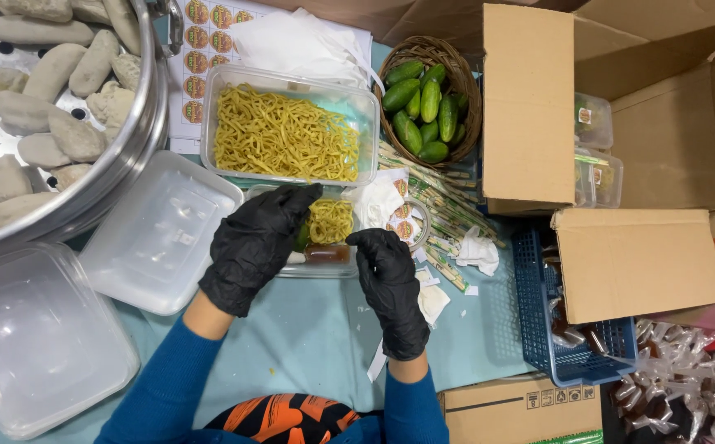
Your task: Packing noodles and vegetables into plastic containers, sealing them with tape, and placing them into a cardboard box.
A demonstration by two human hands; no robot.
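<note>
L hand (255, 247), black glove, fingers curled over left side of small clear meal box (325, 238), fingertips by a green cucumber piece (301, 237) inside. R hand (390, 284), also gloved, fingers bent, pressed on box's right edge. Box sits on blue table (308, 337) w/ noodle portion (330, 220) + brown sauce packet (327, 254). Just beyond: big noodle tub (287, 131); cucumber basket (427, 99) to the right; steamer of dumplings (45, 107) far left

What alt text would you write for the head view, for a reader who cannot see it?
Two black-gloved hands, left hand and right hand, close over a small clear meal box of yellow noodles on a blue table. Behind it stand a large noodle tub and a basket of cucumbers.
</note>
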